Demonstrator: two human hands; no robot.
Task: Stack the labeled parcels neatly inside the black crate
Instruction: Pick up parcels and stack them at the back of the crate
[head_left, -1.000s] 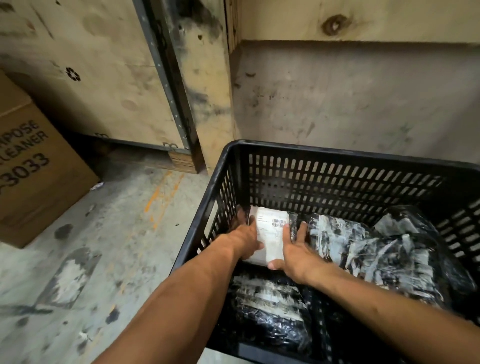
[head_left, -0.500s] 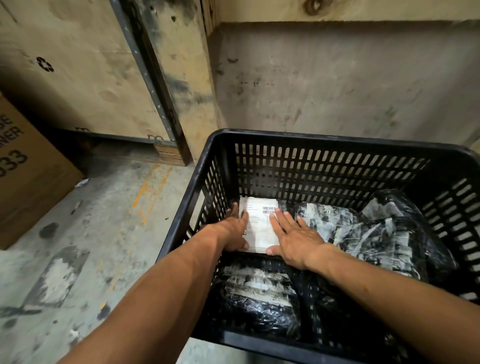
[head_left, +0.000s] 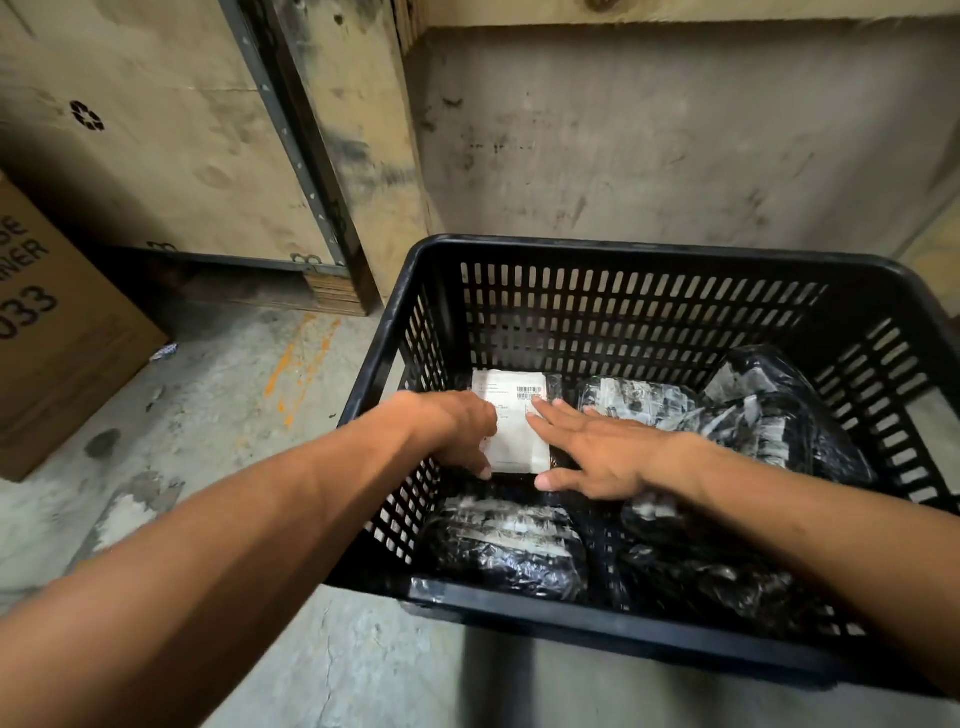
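Both my left hand (head_left: 457, 431) and right hand (head_left: 597, 452) lie flat, fingers spread, on a black parcel (head_left: 519, 426) whose white barcoded label faces up in the black crate (head_left: 649, 254).

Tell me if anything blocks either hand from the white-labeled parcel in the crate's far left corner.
Nothing visible does. The left hand and right hand both lie on the white-labeled parcel, which sits inside the black crate by its left wall, with other wrapped parcels beside it.
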